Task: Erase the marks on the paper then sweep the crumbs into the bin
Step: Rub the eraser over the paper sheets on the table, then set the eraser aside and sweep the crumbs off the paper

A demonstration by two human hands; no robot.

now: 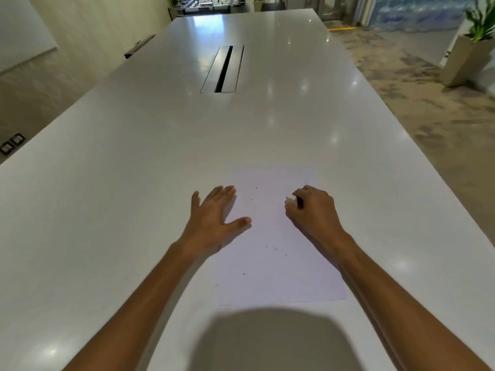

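Observation:
A white sheet of paper (pixel 278 274) lies on the long white table (pixel 134 210), close to the near edge. Small dark eraser crumbs (pixel 276 248) are scattered over the sheet. My left hand (pixel 214 212) lies flat with fingers spread on the paper's left edge, the thumb on the sheet. My right hand (pixel 313 210) grips a white eraser (pixel 291 200) over the upper right part of the paper; only the eraser's tip shows past the fingers. No bin is in view.
A metal cable slot (pixel 223 69) is set into the table's middle farther away. To the right of the table is patterned carpet with a tall planter (pixel 466 60). A whiteboard (pixel 24 30) hangs on the left wall.

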